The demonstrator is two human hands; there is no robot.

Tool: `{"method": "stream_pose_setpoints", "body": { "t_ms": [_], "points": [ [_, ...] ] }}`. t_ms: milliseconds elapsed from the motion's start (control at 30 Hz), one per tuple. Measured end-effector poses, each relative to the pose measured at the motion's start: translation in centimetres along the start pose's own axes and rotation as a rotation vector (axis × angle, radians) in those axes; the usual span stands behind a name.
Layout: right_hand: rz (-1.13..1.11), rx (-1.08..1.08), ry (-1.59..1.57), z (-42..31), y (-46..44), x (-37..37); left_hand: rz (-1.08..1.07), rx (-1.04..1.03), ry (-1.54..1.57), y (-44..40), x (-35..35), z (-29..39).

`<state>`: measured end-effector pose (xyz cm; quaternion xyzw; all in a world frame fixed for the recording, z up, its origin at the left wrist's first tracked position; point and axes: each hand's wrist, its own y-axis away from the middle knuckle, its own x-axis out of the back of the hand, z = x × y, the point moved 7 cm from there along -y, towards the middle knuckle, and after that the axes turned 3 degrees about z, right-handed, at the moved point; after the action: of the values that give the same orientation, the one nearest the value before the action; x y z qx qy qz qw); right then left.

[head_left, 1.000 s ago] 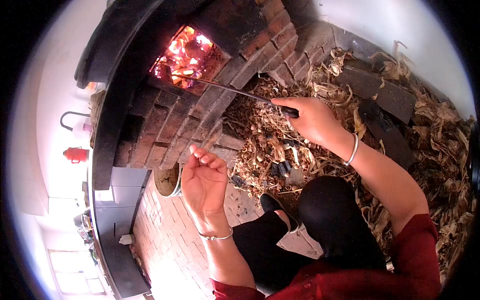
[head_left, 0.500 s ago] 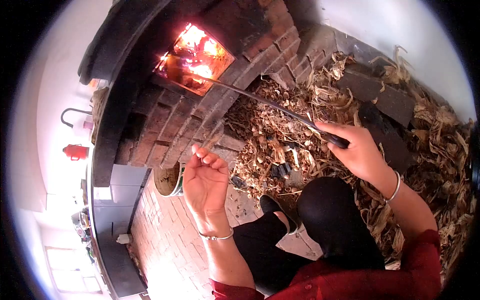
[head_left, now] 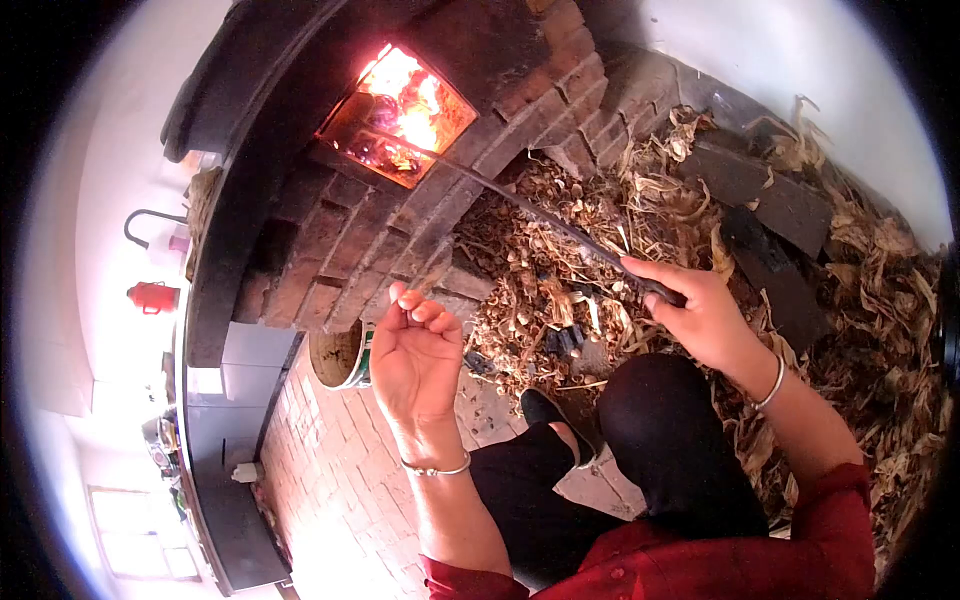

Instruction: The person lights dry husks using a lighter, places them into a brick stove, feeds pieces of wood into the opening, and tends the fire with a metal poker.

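My right hand (head_left: 705,315) is closed around the dark handle of a long, thin fire poker (head_left: 540,213). The poker slants up and left, and its far end goes into the square mouth of a brick stove (head_left: 352,235), where the tip is lost among flames (head_left: 410,100). My left hand (head_left: 420,355) hangs in the air below the stove front, palm showing, fingers loosely curled with no object visible in them.
Dry husks (head_left: 850,350) and wood scraps lie heaped to the right, with dark boards (head_left: 765,195) among them. A bucket (head_left: 338,358) stands below the stove on the brick-tiled floor (head_left: 325,450). A red container (head_left: 152,298) is at far left.
The flames in the stove mouth look larger and brighter. My right hand and the poker's handle have shifted slightly left. My left hand stays nearly in place.
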<state>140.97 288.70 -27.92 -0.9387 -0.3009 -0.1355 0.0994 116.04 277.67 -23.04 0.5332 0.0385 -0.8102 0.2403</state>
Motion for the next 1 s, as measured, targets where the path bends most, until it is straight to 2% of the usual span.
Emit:
{"method": "stream_pose_setpoints", "body": {
  "t_ms": [133, 200, 433, 667, 1000],
  "points": [
    [0.002, -0.089, -0.108, 0.3, 1.1, 0.3, 0.029, -0.018, 0.004, 0.1, -0.2, 0.0],
    [-0.038, -0.191, -0.312, 0.7, 1.7, 0.4, 0.009, -0.013, -0.01, 0.1, -0.2, 0.0],
    [-0.033, -0.322, -0.362, 2.2, 5.1, 1.1, -0.008, -0.018, -0.022, 0.2, 0.0, 0.3],
    [0.008, -0.362, -0.293, 3.1, 4.9, 0.8, 0.0, -0.006, -0.023, 0.1, -0.3, -0.2],
    [-0.003, -0.253, -0.272, 2.9, -0.5, -1.6, -0.011, -0.005, -0.026, 0.1, -0.3, -0.2]
  ]
}}
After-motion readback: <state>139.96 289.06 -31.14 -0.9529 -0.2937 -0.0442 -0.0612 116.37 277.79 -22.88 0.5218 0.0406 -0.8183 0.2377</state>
